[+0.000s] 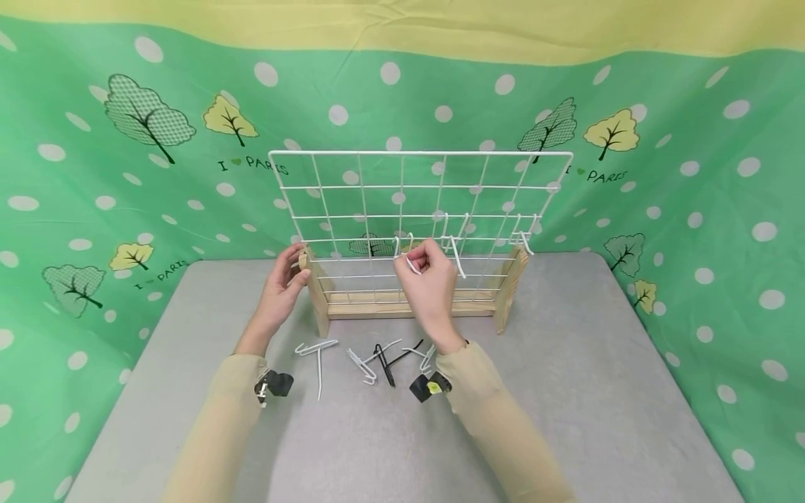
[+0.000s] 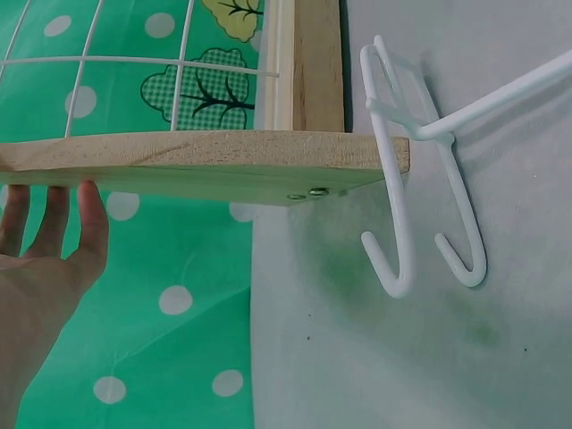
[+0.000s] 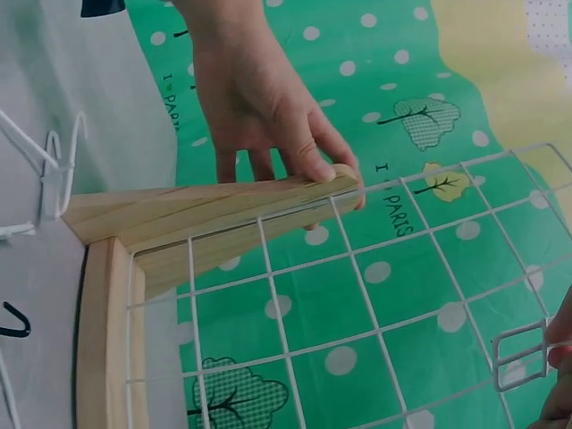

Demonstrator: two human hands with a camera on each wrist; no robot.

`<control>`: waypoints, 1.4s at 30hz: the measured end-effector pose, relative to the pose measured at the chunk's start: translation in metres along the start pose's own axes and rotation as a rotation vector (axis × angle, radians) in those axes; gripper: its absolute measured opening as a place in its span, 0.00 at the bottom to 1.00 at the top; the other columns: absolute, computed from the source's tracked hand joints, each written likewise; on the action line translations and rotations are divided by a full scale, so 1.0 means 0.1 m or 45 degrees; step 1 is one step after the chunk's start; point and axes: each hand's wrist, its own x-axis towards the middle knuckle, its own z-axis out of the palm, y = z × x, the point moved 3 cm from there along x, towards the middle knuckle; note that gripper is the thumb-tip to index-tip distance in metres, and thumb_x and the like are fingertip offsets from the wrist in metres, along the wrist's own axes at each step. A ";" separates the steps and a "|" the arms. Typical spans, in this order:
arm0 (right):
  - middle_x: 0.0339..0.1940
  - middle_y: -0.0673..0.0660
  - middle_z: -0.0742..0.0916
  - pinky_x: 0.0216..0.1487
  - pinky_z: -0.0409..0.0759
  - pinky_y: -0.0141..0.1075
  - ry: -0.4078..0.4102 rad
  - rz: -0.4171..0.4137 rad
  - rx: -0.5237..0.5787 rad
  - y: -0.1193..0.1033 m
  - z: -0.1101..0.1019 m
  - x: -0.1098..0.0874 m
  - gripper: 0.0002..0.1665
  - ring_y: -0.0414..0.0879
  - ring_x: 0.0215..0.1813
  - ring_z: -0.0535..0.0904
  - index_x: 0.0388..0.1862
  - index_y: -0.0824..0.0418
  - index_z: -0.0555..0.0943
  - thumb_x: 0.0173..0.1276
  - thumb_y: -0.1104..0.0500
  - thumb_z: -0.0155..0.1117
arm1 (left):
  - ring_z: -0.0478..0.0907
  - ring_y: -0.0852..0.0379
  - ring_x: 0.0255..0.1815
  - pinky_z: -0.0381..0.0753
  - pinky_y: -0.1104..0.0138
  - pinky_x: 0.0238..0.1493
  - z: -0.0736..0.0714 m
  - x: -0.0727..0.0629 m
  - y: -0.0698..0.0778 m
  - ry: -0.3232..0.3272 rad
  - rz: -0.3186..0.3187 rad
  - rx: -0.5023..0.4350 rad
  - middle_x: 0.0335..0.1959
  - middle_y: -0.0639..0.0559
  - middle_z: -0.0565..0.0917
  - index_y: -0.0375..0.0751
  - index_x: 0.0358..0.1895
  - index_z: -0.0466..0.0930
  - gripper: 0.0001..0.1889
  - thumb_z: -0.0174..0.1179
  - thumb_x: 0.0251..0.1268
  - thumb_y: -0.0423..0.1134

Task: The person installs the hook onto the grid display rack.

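A white wire grid [image 1: 421, 152] stands upright in a wooden stand [image 1: 317, 297]. My left hand [image 1: 281, 290] holds the upper end of the stand's left side piece, thumb on the near side and fingers on the far side. At the grid's middle, my right hand [image 1: 430, 283] pinches a white wire hook [image 3: 496, 366]. Its double-wire back lies against the grid in the right wrist view, while the fingers hide part of it. Just right of this hand, another white hook [image 1: 458, 257] hangs on the grid, and a further white hook [image 1: 527, 242] hangs near the right side.
On the grey table [image 1: 597, 419] in front of the stand lie a white hook [image 1: 318, 370], a second white hook [image 1: 360, 365], a black hook [image 1: 383, 365] and another white one [image 1: 428, 358] by the right wrist. A green patterned cloth [image 1: 390, 73] hangs behind.
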 end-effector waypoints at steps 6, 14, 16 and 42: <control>0.14 0.50 0.74 0.18 0.65 0.31 -0.002 -0.032 0.003 -0.09 0.05 0.07 0.06 0.41 0.17 0.67 0.21 0.61 0.74 0.50 0.69 0.62 | 0.62 0.33 0.63 0.71 0.74 0.50 -0.01 0.00 -0.01 -0.013 -0.010 0.013 0.64 0.26 0.64 0.25 0.68 0.54 0.24 0.47 0.72 0.22; 0.13 0.50 0.75 0.19 0.66 0.33 -0.014 -0.085 -0.025 -0.18 0.12 0.15 0.05 0.40 0.16 0.68 0.21 0.61 0.75 0.49 0.69 0.61 | 0.63 0.34 0.62 0.71 0.74 0.50 -0.01 0.01 -0.02 -0.008 -0.014 0.027 0.63 0.27 0.64 0.26 0.68 0.55 0.24 0.47 0.72 0.23; 0.13 0.50 0.75 0.19 0.66 0.33 -0.007 -0.102 -0.032 -0.21 0.13 0.18 0.05 0.40 0.16 0.68 0.21 0.60 0.75 0.49 0.68 0.61 | 0.63 0.33 0.62 0.71 0.74 0.50 -0.01 0.00 -0.02 -0.008 -0.009 0.027 0.63 0.27 0.64 0.25 0.68 0.55 0.24 0.47 0.72 0.23; 0.12 0.48 0.72 0.20 0.64 0.33 0.097 0.067 0.003 -0.19 0.30 0.26 0.07 0.40 0.17 0.67 0.19 0.60 0.73 0.48 0.68 0.62 | 0.64 0.36 0.61 0.71 0.74 0.50 0.00 -0.02 0.01 -0.003 -0.022 0.026 0.64 0.25 0.64 0.25 0.68 0.55 0.24 0.47 0.72 0.22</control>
